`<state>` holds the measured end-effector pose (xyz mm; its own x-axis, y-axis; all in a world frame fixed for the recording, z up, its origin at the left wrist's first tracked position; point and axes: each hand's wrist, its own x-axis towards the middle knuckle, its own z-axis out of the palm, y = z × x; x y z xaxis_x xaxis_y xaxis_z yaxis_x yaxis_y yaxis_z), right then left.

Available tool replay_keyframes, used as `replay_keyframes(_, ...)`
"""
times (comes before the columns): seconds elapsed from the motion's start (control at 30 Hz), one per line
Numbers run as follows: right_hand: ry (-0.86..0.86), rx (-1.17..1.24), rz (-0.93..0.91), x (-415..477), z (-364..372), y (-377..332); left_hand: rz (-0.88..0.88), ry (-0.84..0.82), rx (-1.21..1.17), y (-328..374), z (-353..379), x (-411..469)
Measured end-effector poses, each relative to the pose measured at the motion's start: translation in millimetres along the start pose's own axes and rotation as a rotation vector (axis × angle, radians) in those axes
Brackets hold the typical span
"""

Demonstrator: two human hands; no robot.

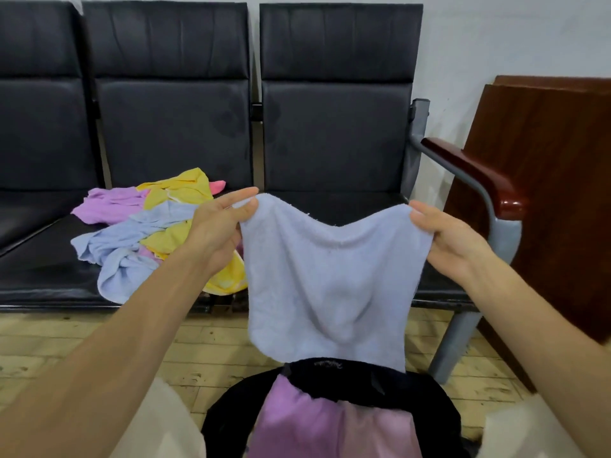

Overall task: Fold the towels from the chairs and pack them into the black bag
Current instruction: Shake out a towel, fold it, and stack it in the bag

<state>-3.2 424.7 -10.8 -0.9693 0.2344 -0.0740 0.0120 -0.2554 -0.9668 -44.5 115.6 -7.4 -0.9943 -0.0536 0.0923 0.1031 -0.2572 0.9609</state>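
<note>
head view: left hand (pixel 216 228) pinches the top left corner of a pale blue towel (pixel 330 285), thumb and forefinger closed on the cloth. right hand (pixel 444 238) grips the top right corner, fingers curled round the edge. the towel hangs between the two grips, its top edge sagging in the middle. its lower end reaches the black bag (pixel 363 380) straight below the hands; contact unclear. a purple towel (pixel 297 421) lies in the bag mouth. left of the left grip, a loose pile of towels (pixel 142 233), purple, yellow, blue and pink, on the chair seat (pixel 49 269). right of the right grip, a wooden armrest (pixel 476 180) and a brown panel (pixel 545 193).
</note>
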Motion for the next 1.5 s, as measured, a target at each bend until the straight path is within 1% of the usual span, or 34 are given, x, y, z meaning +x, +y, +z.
replay_keyframes(0.07, 0.050, -0.211, -0.131, -3, 4, -18, 0.050, 0.023, 0.078, 17, 3, 2)
replay_keyframes(0.1, 0.106, -0.351, -0.224, -4, 5, -27, 0.106, 0.060, 0.172, 25, 3, 3)
replay_keyframes(0.13, 0.159, -0.487, -0.323, -6, 6, -36, 0.179, 0.108, 0.283, 33, 2, 4)
replay_keyframes(0.2, 0.237, -0.662, -0.467, -10, 4, -55, 0.333, 0.204, 0.458, 53, 1, 5)
replay_keyframes(0.27, 0.273, -0.775, -0.555, -16, 2, -75, 0.414, 0.241, 0.571, 73, 1, 3)
replay_keyframes(0.33, 0.289, -0.858, -0.630, -23, 1, -93, 0.461, 0.220, 0.667, 92, 2, -1)
replay_keyframes(0.4, 0.318, -0.880, -0.681, -32, 3, -108, 0.496, 0.205, 0.718, 110, 5, -6)
replay_keyframes(0.47, 0.370, -0.829, -0.667, -40, 5, -119, 0.512, 0.211, 0.729, 125, 11, -14)
replay_keyframes(0.57, 0.447, -0.610, -0.570, -42, 8, -131, 0.528, 0.244, 0.772, 139, 17, -25)
replay_keyframes(0.63, 0.447, -0.482, -0.485, -42, 9, -135, 0.504, 0.266, 0.749, 145, 19, -30)
replay_keyframes(0.7, 0.417, -0.404, -0.413, -43, 10, -138, 0.468, 0.300, 0.703, 148, 20, -34)
replay_keyframes(0.77, 0.374, -0.393, -0.368, -45, 10, -141, 0.451, 0.321, 0.700, 150, 18, -36)
replay_keyframes(0.9, 0.227, -0.306, -0.274, -54, 8, -149, 0.443, 0.345, 0.746, 154, 13, -38)
replay_keyframes(0.97, 0.163, -0.308, -0.227, -60, 8, -152, 0.442, 0.359, 0.756, 156, 12, -39)
replay_keyframes(1.03, 0.058, -0.368, -0.184, -64, 7, -156, 0.439, 0.368, 0.756, 158, 11, -40)
replay_keyframes(1.1, -0.015, -0.540, -0.179, -66, 6, -158, 0.439, 0.368, 0.772, 160, 9, -40)
replay_keyframes(1.13, -0.015, -0.650, -0.199, -66, 6, -158, 0.439, 0.367, 0.779, 161, 8, -41)
replay_keyframes(1.23, 0.079, -0.914, -0.338, -64, 7, -154, 0.437, 0.370, 0.801, 162, 8, -40)
replay_keyframes(1.3, 0.123, -1.024, -0.434, -61, 9, -152, 0.451, 0.370, 0.831, 161, 10, -39)
replay_keyframes(1.37, 0.186, -1.118, -0.490, -56, 12, -152, 0.469, 0.361, 0.854, 160, 11, -37)
replay_keyframes(1.43, 0.294, -1.258, -0.522, -50, 14, -151, 0.492, 0.340, 0.892, 158, 12, -35)
replay_keyframes(1.5, 0.424, -1.467, -0.547, -47, 13, -152, 0.513, 0.331, 0.942, 155, 11, -32)
